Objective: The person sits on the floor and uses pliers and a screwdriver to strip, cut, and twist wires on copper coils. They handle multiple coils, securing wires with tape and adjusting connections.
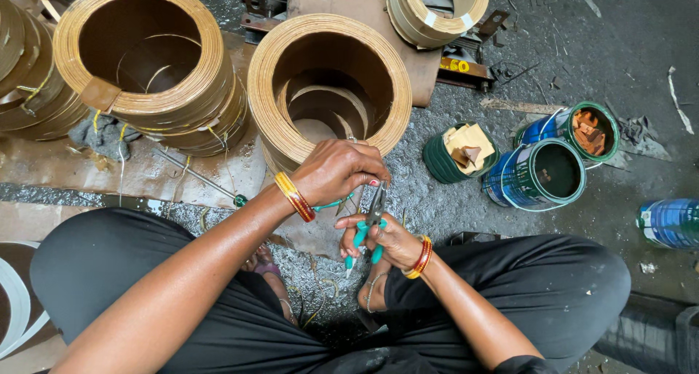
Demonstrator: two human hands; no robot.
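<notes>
The right hand (389, 239) grips teal-handled pliers (371, 225) at six o'clock of the wound coil (329, 90), the left hand (338, 171) pinches closed at its rim, and a slipping jaw could nick fingers.

Your right hand (389, 243) grips pliers (373, 221) with dull grey metal jaws and glossy teal plastic handles. Your left hand (338, 171) rests on a coil (329, 90) wound in matt tan paper-like tape. The tins (542, 174) show glossy painted metal. The floor (619, 46) looks dark, rough and greasy. Your bangles (295, 196) shine.
</notes>
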